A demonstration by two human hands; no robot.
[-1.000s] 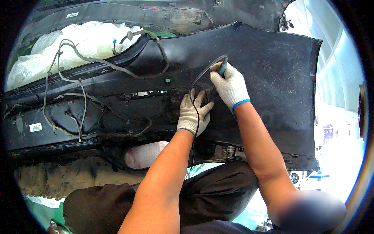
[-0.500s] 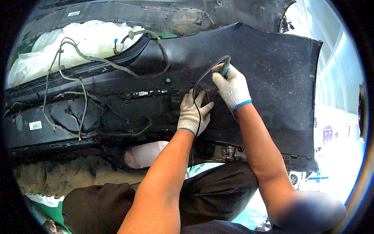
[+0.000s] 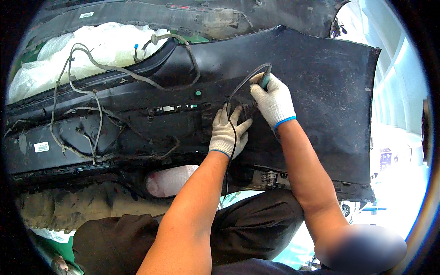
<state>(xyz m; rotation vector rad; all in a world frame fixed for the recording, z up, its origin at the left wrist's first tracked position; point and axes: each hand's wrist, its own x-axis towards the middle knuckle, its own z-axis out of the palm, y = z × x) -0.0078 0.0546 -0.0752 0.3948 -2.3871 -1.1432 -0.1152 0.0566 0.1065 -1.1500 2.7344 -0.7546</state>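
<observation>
A black car bumper cover (image 3: 330,101) lies before me with its inner side showing. My right hand (image 3: 277,103), in a white knit glove with a blue cuff, is closed round the green handle of a corded soldering iron (image 3: 265,79). The iron's tip is hidden by the hand. Its black cord (image 3: 239,85) arcs up from the handle, then runs down across my left glove. With fingers spread, my gloved left hand (image 3: 228,134) rests on the bumper beside a dark bracket-like part (image 3: 246,112), left of the right hand.
A grey wiring harness (image 3: 98,65) loops over the bumper's left half. Near its middle sits a green round plug (image 3: 198,93). Bubble wrap (image 3: 98,39) and another dark bumper (image 3: 137,16) lie beyond. My bent knee (image 3: 270,213) is close to the near edge.
Almost nothing differs. Both hands keep their places, and the soldering iron stays in my right hand with at most a tiny shift.
</observation>
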